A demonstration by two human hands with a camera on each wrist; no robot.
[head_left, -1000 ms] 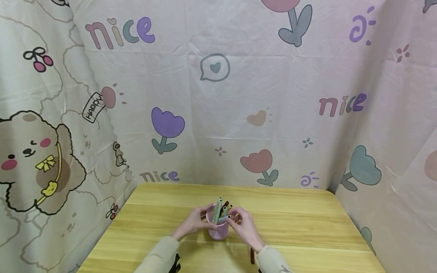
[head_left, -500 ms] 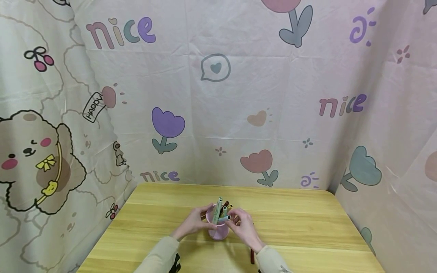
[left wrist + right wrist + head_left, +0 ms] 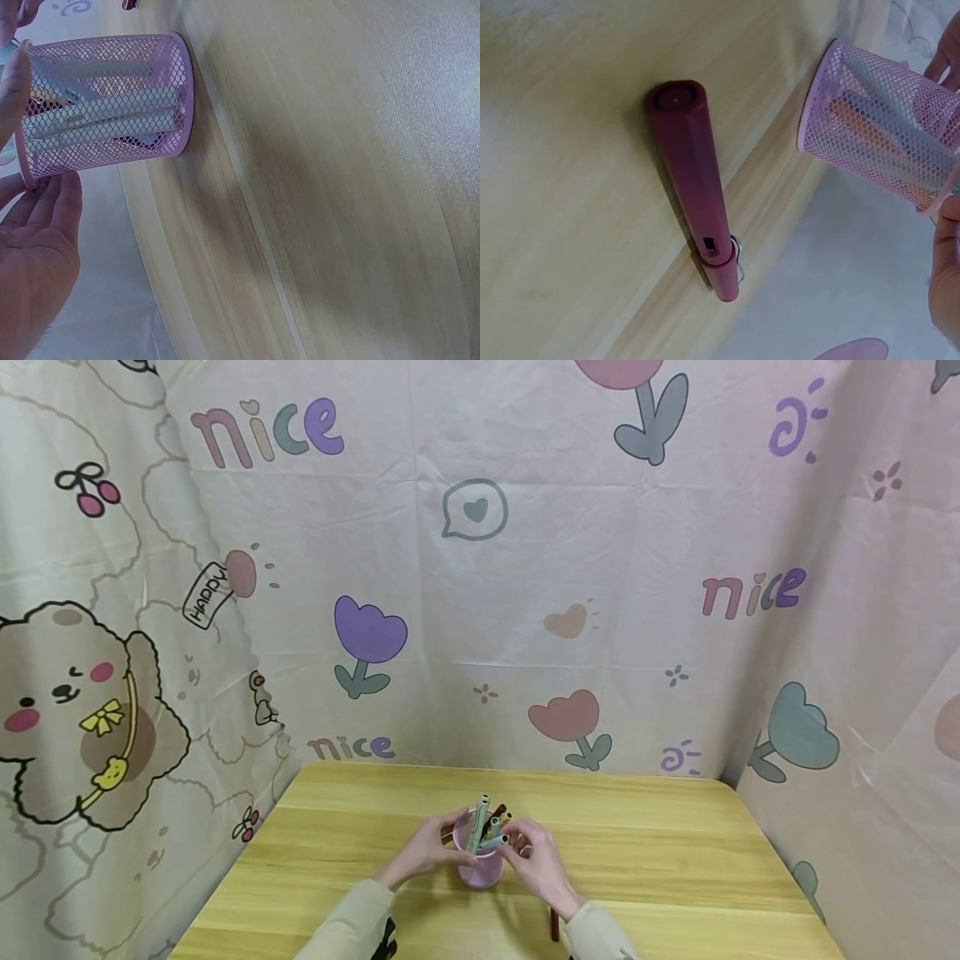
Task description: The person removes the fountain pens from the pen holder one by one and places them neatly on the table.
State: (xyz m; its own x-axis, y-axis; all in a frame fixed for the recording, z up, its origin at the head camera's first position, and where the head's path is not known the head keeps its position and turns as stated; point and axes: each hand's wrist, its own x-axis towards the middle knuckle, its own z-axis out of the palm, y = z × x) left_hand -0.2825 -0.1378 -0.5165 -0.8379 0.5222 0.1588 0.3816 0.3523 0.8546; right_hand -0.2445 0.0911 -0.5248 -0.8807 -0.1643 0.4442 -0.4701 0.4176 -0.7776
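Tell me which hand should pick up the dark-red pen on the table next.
Right, probably: the loose dark-red pen lies by the right sleeve, and the left hand holds the pink mesh cup. The right hand is at the light-blue pen, though.

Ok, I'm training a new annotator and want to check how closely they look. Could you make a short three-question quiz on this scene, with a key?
1. True or false: the dark red pen lying on the table touches the pink mesh holder.
2. Which of the person's hands has its thumb and fingers spread around the holder?
3. Fill in the blank: the light blue pen in the holder leans toward the person's ____ hand.

Key:
1. False; they are apart.
2. The left hand.
3. Right; its end is beside the right hand.
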